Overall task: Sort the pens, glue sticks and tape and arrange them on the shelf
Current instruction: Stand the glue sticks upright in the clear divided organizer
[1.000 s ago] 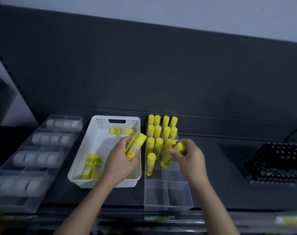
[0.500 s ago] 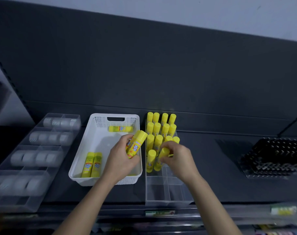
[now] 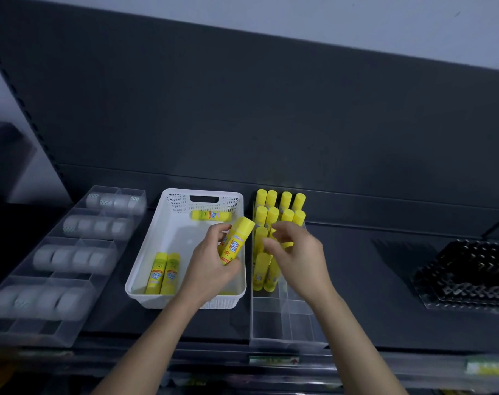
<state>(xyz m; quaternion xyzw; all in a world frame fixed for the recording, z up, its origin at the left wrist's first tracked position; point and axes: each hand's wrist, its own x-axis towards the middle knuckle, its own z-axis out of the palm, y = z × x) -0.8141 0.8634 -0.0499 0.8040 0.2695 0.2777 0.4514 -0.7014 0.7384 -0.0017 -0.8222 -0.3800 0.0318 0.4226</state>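
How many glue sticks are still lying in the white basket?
3 lying loose in the white basket: one glue stick across the far end, and a pair side by side at the near left. The left hand holds more above the basket and may hide others.

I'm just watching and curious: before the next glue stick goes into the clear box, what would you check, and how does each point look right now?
1. Left hand grips a glue stick firmly: ok.
2. Right hand free to take it: cannot tell, its fingers are among the standing sticks.
3. Empty compartments left in the clear organizer: ok, front ones are bare.
4. Standing sticks upright: ok at the back, the front ones lean slightly.
5. More sticks waiting in the white basket: ok, three lie loose.
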